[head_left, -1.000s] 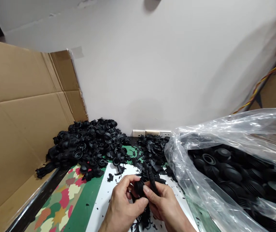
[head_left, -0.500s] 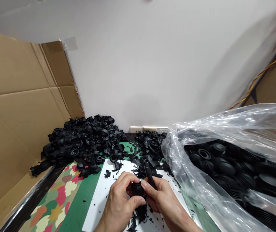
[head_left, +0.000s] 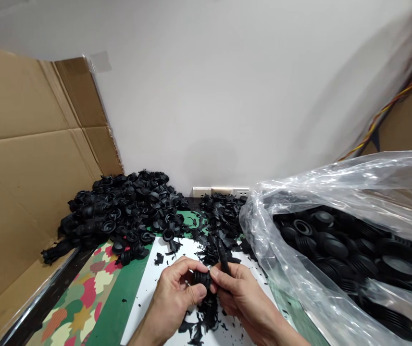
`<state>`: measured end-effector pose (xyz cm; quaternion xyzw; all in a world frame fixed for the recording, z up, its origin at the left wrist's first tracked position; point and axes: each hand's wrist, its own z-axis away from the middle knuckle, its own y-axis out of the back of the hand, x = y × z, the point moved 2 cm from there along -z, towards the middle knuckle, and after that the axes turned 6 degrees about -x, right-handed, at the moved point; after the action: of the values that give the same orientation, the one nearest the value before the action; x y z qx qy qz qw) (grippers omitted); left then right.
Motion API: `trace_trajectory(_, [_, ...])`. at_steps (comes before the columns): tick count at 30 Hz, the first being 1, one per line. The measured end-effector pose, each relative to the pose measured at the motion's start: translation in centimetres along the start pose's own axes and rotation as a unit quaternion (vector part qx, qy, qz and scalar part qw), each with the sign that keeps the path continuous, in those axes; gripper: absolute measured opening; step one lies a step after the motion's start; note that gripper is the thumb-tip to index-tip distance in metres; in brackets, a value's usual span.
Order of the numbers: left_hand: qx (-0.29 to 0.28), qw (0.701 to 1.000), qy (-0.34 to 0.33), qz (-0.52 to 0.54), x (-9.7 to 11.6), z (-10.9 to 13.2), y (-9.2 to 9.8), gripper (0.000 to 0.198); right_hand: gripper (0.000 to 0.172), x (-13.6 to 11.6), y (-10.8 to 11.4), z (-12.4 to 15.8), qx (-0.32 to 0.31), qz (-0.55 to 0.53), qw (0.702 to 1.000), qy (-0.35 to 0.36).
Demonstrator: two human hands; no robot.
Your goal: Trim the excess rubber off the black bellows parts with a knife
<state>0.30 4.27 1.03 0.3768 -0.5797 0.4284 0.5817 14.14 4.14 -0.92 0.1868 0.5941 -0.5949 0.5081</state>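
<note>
My left hand (head_left: 171,298) pinches a black ribbed rubber bellows (head_left: 201,278) between thumb and fingers, low over the white board (head_left: 141,305). Close against its right side is my right hand (head_left: 240,293), fingers closed around a slim black pen-shaped tool (head_left: 223,257) that points up and away from me. My right thumb tip is at the edge of the bellows; the tool's working end cannot be made out. Black rubber scraps (head_left: 207,315) lie under and around both hands.
Trimmed-looking black rubber parts (head_left: 119,206) are heaped at the left, with shavings (head_left: 223,211) piled by the wall socket (head_left: 242,192). On the right, a clear plastic bag (head_left: 263,230) holds many bellows (head_left: 331,245). A cardboard panel (head_left: 36,158) stands at the left.
My left hand has shifted slightly left and the bellows has turned a little in its fingers. More scraps show beneath it. My right hand still grips the tool.
</note>
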Motion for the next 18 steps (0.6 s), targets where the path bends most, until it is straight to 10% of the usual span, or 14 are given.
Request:
trace_trajectory(5, [-0.012,0.998,0.06,0.003,-0.4,0.3,0.0,0.022,0.039,0.2,-0.2,0.0,-0.007,0.03,1.0,-0.005])
trace_trajectory(9, [0.037,0.984,-0.018,-0.171,0.0,0.6,-0.2,0.014,0.036,0.1,0.1,0.0,0.019,0.138,0.99,0.017])
trace_trajectory(18, [0.06,0.939,-0.092,-0.327,0.7,0.9,-0.5,0.016,0.021,-1.4,0.1,0.6,0.055,0.457,0.856,0.237])
